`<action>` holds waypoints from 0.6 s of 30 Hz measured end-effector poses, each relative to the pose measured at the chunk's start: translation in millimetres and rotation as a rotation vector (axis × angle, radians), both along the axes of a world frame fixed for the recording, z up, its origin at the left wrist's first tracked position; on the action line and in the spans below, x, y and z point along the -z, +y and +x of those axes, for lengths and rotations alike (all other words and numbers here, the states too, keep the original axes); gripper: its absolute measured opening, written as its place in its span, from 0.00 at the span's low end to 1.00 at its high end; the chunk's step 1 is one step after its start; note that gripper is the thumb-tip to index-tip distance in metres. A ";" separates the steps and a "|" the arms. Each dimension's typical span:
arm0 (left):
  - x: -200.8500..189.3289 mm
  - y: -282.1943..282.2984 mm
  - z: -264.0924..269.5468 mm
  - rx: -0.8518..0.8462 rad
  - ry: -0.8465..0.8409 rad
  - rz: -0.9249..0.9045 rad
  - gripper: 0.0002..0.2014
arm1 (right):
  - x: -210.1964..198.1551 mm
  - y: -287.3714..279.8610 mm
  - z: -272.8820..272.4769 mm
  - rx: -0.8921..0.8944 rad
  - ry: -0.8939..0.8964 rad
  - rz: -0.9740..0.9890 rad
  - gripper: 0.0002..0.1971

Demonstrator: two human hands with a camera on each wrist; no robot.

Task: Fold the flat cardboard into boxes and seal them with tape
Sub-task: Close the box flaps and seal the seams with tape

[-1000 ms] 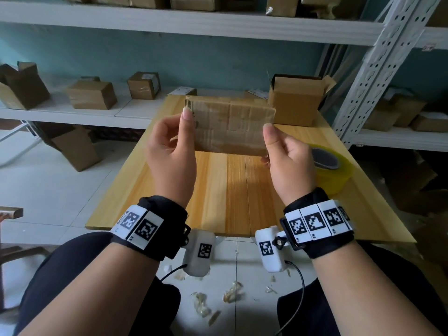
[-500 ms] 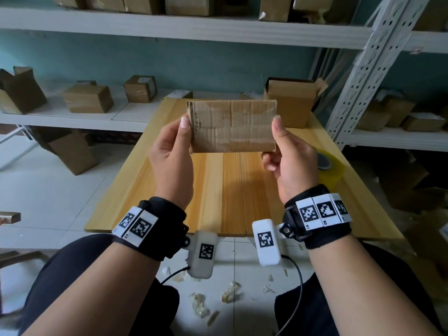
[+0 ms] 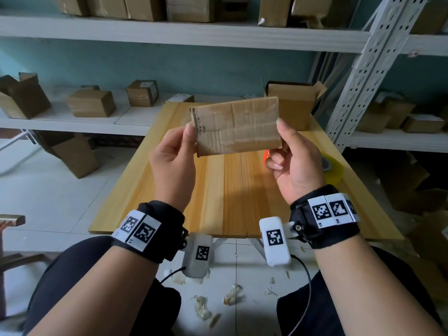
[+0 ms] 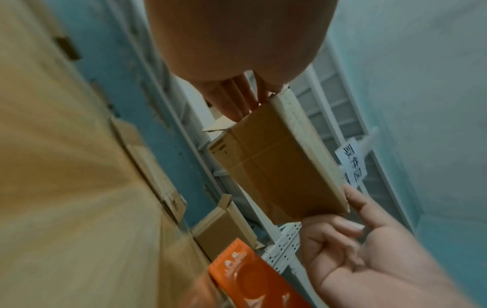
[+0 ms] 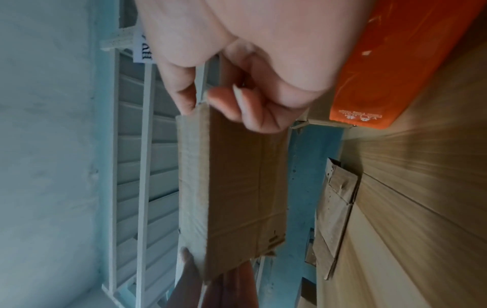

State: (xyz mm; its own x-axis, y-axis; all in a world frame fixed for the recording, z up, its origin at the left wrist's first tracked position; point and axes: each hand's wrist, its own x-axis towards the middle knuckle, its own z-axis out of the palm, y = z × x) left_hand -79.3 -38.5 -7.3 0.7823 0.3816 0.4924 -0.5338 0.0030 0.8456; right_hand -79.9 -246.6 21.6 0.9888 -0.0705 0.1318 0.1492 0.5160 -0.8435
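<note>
Cardboard [image 3: 236,126] now tilted, both hands pinching.

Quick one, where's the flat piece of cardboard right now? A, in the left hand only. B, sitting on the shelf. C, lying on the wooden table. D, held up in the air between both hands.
D: the flat cardboard is up off the wooden table, with the left hand pinching one end and the right hand pinching the other.

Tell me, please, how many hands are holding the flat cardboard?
2: the left hand pinches the left edge of the flat cardboard, the right hand its right edge.
</note>
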 end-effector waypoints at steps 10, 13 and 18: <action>-2.1 1.4 1.9 0.046 -0.020 -0.083 0.11 | 0.8 -9.2 9.6 -0.131 -0.009 0.161 0.28; -7.5 4.1 2.1 0.080 0.038 -0.185 0.10 | -0.4 -7.6 7.5 -0.166 -0.026 0.116 0.20; -5.4 3.1 3.1 0.055 0.081 -0.200 0.14 | -2.1 0.9 2.2 -0.037 0.051 0.027 0.09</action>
